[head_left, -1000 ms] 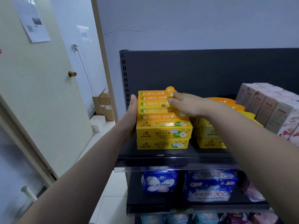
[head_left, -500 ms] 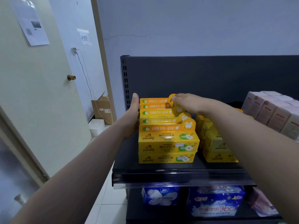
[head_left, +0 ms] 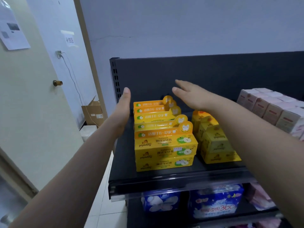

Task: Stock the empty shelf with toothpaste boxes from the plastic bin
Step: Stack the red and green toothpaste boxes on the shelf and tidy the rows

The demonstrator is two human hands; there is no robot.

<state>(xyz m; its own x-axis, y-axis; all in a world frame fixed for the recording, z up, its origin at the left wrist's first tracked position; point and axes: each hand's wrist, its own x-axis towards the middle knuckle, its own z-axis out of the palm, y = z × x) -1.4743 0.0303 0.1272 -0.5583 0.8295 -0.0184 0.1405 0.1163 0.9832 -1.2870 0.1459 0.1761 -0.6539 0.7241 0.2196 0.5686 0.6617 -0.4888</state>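
Black shelf (head_left: 164, 184) w/ dark back panel (head_left: 222, 71) fills the centre. Your toothpaste boxes (head_left: 165, 145) sit on its left part: yellow, stacked three high at the front, more rows behind, orange tabs up. Second yellow stack (head_left: 215, 145) stands just right of them, turned end-on. Your L hand (head_left: 122, 111) is flat, fingers straight, grasping nothing, right beside the boxes' left side; can't tell if it touches. Your R hand (head_left: 192, 95) hovers above the rear rows, fingers spread & straight, also holding nothing, clear of the boxes. Pink-white cartons (head_left: 269, 109) line the shelf's right end. Blue packs (head_left: 215, 205) lie on the level below. Door (head_left: 32, 104) w/ knob (head_left: 57, 83) at left, cardboard box (head_left: 93, 112) on floor.
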